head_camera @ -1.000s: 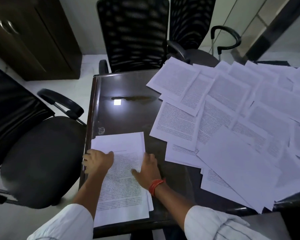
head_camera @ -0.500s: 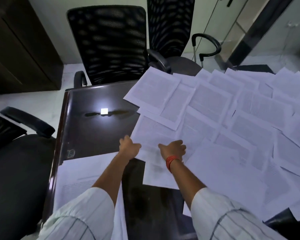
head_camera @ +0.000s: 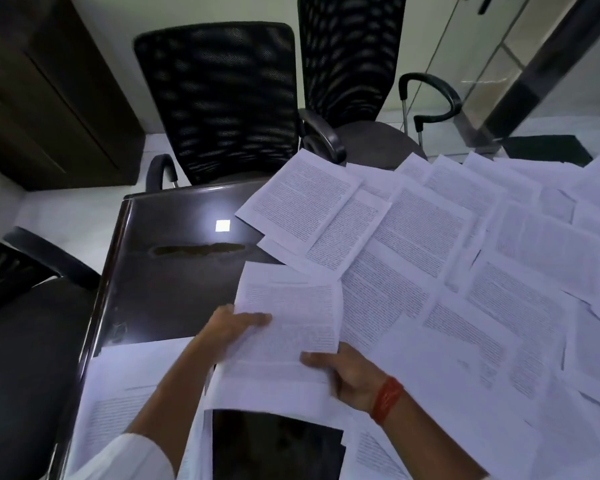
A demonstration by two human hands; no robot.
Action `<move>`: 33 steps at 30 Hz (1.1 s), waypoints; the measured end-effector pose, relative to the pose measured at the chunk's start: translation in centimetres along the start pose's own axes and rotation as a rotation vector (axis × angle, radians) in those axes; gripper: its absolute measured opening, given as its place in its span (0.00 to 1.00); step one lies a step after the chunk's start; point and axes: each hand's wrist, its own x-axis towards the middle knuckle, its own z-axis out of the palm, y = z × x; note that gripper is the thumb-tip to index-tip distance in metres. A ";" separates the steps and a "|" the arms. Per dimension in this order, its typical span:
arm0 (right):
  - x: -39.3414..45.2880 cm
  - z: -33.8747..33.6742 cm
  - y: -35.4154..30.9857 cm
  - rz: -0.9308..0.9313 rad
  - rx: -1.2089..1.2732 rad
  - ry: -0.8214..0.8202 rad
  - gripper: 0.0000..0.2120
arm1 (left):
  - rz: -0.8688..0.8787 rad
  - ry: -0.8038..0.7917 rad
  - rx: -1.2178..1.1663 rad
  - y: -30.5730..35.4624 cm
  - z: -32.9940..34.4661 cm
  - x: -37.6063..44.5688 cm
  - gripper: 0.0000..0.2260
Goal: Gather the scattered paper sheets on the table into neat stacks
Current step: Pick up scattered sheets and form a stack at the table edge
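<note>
The far left part of the table (head_camera: 174, 271) is bare dark wood, open to a hand from above, with only a bright light patch (head_camera: 222, 225) on it. To the right, overlapping sheets (head_camera: 430, 271) cover the top out to the right edge, and a stack (head_camera: 118, 393) fills the near left corner, leaving a dark bare gap (head_camera: 274, 445) near the person between stack and sheets. Two mesh chairs (head_camera: 219, 98) stand close against the far edge and a third chair (head_camera: 25, 341) sits just beside the left edge, blocking reach from those sides.
</note>
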 end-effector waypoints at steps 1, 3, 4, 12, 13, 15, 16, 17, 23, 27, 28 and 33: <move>0.0 -0.3 -0.5 0.036 -0.102 0.000 0.26 | -0.022 -0.043 0.000 0.0 -0.3 0.3 0.15; 0.5 -0.7 -1.8 0.100 -0.459 0.256 0.37 | -0.056 -0.051 0.060 -0.1 -0.8 1.0 0.14; 1.4 -1.0 -2.5 0.042 -0.723 0.495 0.44 | -0.061 -0.016 0.096 -0.1 -1.3 1.6 0.11; 15.0 1.3 -11.1 -0.423 -1.756 0.664 0.49 | -0.017 0.015 0.138 -0.6 -2.0 3.5 0.04; 16.4 1.2 -11.5 -0.352 -1.842 0.619 0.49 | -0.014 0.019 0.130 -0.7 -2.1 3.6 0.04; 18.0 0.8 -11.5 -0.260 -1.938 0.590 0.48 | -0.004 0.016 0.101 -1.0 -2.2 3.9 0.04; 18.4 0.6 -11.3 -0.260 -1.977 0.607 0.45 | 0.001 0.008 0.082 -1.1 -2.3 4.0 0.04; 18.5 0.4 -11.1 -0.265 -2.036 0.624 0.42 | 0.004 0.006 0.062 -1.2 -2.3 4.1 0.04; 18.7 1.8 -12.2 -0.315 -2.250 0.682 0.18 | 0.015 -0.080 0.171 -1.3 -3.5 5.4 0.09; 16.5 3.2 -12.0 -0.471 -2.085 0.718 0.12 | -0.024 -0.087 0.106 -1.6 -4.0 5.5 0.09; 15.3 3.6 -10.7 -0.547 -2.068 0.717 0.13 | -0.024 -0.094 0.067 -1.7 -4.1 5.4 0.07; 8.2 4.9 0.5 -0.854 -1.852 0.540 0.14 | -0.056 -0.124 -0.343 -2.2 -4.9 5.2 0.07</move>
